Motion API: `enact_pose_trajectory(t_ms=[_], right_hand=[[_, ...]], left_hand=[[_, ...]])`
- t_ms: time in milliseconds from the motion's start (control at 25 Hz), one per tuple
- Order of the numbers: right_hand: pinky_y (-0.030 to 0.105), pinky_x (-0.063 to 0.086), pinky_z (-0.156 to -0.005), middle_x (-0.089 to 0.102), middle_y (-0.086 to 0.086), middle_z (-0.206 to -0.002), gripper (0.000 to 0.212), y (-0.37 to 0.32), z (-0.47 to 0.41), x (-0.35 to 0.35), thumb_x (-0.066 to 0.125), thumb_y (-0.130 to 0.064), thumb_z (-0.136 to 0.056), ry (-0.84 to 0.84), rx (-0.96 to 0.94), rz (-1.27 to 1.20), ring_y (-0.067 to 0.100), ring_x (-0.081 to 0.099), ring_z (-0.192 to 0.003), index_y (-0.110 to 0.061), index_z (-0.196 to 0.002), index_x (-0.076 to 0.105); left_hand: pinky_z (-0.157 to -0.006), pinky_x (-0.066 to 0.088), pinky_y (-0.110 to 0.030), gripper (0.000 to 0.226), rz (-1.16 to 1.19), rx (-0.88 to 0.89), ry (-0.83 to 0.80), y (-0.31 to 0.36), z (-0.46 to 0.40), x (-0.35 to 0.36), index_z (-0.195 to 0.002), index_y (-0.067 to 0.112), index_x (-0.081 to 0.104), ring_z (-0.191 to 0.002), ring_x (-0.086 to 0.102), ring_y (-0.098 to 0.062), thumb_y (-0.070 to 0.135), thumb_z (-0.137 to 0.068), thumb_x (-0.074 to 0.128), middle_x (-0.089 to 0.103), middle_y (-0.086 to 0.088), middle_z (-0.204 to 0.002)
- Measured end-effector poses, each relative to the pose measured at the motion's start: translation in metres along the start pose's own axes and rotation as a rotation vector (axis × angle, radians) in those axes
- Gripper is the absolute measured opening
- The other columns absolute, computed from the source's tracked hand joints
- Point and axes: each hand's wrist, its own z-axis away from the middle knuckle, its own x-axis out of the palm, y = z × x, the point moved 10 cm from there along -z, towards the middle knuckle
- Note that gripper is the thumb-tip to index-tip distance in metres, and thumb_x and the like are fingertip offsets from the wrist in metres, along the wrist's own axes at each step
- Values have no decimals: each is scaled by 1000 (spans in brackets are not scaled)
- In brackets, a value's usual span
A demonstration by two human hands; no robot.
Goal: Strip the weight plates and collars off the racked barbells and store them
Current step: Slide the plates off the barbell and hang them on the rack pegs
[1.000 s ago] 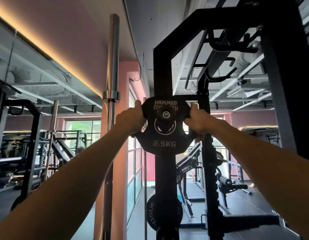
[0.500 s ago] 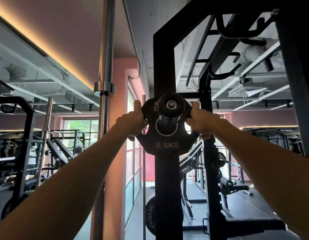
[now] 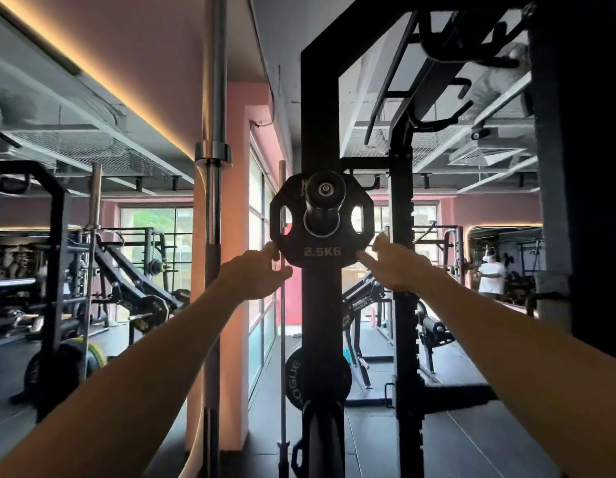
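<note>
Left hand (image 3: 254, 274) is up at the lower left edge of the 2.5 kg plate (image 3: 322, 251), fingers loose and reaching, fingertips right at the rim with nothing gripped. Right hand (image 3: 392, 267) mirrors it on the lower right edge, fingers extended and slack, tips just touching or a hair off the plate; too close to tell which. The plate itself is matte black rubber, many-sided rather than round, with two oblong grip slots either side of the hub and pale raised lettering reading 2.5KG along the bottom. It hangs threaded on a stubby black storage peg (image 3: 322, 205), a smooth cylinder with a shiny capped end, and sits back against the rack upright (image 3: 322, 98). That upright is a square-section black steel post, flat faces, hard corners. Lower down the same post, a bigger round black plate (image 3: 318, 377) with white ROGUE lettering sits near the floor. To the left, a chrome barbell (image 3: 215, 201) stands vertical, polished sleeve, thick collar ring, then a thinner shaft below, well apart from the left forearm with open air between. A thin metal rod (image 3: 282, 339) stands just beside the post. To the right a second black upright (image 3: 403, 305), notched along its edge, runs close behind the right hand, so that side is tighter. Dark floor matting stretches away beyond, with a person in a white shirt (image 3: 491, 274) far off at right.
</note>
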Motion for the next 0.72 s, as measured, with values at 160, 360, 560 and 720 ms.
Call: enact_pose_trajectory(t_ms=[160,360,560,720], right_hand=[[49,42,-103,51,6,-140,64,6,53,-7,46,-63,-89,-65,-42,2,28,53,-124,-19,-135,41],[45,38,-106,51,1,-141,72,13,132,-27,51,-70,-83,-114,-83,35,26,51,-126,-23,-137,42],[47,39,-104,53,0,-138,75,22,216,-42,54,-69,-81,-179,-123,-5,25,52,-123,-22,-138,40],[51,35,-106,51,0,-140,77,25,264,-67,57,-68,-79,-189,-143,-31,25,50,-126,-24,-140,39]], left_hand=[[-78,40,-27,58,54,13,-117,17,54,-1,-129,21,47,-103,61,-22,56,-85,63,64,-10,-111],[-88,41,-29,67,172,-27,-134,56,135,-20,-132,22,46,-113,57,-23,58,-80,67,58,-10,-129],[-96,44,-36,69,179,-72,-186,93,226,-37,-132,24,47,-110,55,-23,59,-77,70,55,-10,-132],[-98,44,-38,73,162,-99,-204,115,277,-62,-134,24,45,-120,53,-27,61,-75,69,50,-11,-140]])
